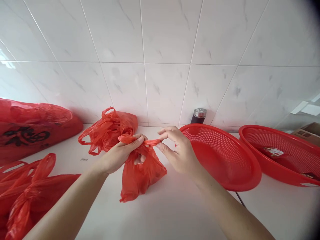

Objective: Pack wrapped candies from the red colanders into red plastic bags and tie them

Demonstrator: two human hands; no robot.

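Observation:
A small red plastic bag (pixel 143 171) hangs in front of me over the white tabletop, its lower part filled out by contents I cannot make out. My left hand (pixel 132 146) is closed around its gathered top, and a handle loop sticks out to the left past the thumb. Thumb and fingers of my right hand (pixel 176 148) pinch the end of the other twisted handle, drawn out to the right. Behind my left hand, a bunch of red plastic bags (pixel 110 128) lies against the wall.
At left are a large red bag (pixel 37 130) with black lettering and a knotted red bag (pixel 32 193). Two red plastic baskets (pixel 220 156) stand at right, the farther one (pixel 270 166) holding small items. A dark bottle with a silver lid (pixel 199 116) is by the tiled wall.

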